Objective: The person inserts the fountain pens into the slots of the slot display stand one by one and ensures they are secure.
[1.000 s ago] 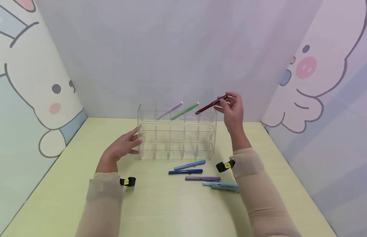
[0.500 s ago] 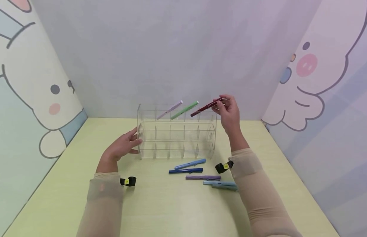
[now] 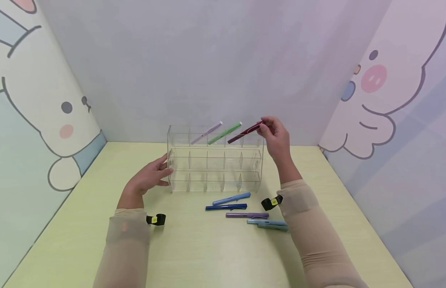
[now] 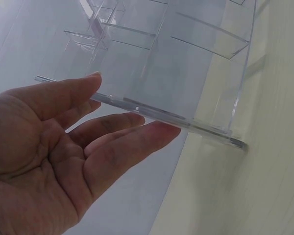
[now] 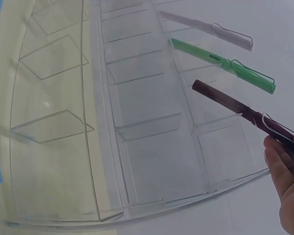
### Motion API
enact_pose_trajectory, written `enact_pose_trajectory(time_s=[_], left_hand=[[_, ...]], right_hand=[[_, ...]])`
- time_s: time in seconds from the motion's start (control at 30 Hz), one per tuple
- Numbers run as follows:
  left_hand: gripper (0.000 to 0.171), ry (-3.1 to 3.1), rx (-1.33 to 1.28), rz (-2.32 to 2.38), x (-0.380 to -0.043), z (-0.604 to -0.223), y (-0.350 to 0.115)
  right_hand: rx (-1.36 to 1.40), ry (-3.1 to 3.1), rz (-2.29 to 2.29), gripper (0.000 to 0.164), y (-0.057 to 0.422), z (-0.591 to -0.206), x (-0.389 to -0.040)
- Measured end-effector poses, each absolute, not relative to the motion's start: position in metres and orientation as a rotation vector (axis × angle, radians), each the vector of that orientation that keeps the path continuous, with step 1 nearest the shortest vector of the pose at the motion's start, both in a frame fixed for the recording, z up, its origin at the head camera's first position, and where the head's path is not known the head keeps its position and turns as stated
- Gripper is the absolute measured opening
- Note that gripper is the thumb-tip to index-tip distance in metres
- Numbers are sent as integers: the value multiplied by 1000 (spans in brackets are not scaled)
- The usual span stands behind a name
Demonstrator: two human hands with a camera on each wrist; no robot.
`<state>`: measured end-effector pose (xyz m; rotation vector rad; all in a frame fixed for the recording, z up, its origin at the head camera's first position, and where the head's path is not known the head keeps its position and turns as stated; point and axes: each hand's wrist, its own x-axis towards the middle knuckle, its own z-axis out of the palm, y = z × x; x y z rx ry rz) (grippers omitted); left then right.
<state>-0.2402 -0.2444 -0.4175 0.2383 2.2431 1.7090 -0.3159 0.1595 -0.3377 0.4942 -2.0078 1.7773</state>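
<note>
A clear acrylic pen rack (image 3: 215, 164) with three tiers of divided compartments stands on the table. At its left side panel, my left hand (image 3: 148, 176) touches the edge with thumb and extended fingers, seen close in the left wrist view. My right hand (image 3: 277, 136) pinches a dark red fountain pen (image 3: 244, 133) near its clip end, tilted over the top tier. Its lower end overlaps the top tier in the head view. Left of it, a green fountain pen (image 3: 224, 133) and a pale lilac one (image 3: 206, 133) lean in that tier, clip ends up.
Several more pens lie before the rack: a light blue pen (image 3: 231, 199), a dark blue pen (image 3: 226, 207), a purple pen (image 3: 247, 215) and pale blue-green ones near my right sleeve (image 3: 298, 200). A grey wall (image 3: 208, 60) rises behind, with cartoon-printed panels at both sides.
My right hand has moved left and slightly down, carrying the dark red fountain pen from the rack's right end closer to the green one. The left hand stays at the side panel.
</note>
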Motion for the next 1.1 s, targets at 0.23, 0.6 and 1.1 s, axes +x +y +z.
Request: enact_pose_trajectory(time_s=[0.23,0.6,1.1], left_hand=[[72,2239,238,1710,-240,-417,-244],[74,2250,222,1697,-241,-417,-245],[73,2257,224,1695,-242,-420,-246]], right_hand=[[470,-2064,1692,29,158,-338,-315],[448,-2144,1558,31,159,-341,-316],[488,-2191,1406,31,162,-347,-319]])
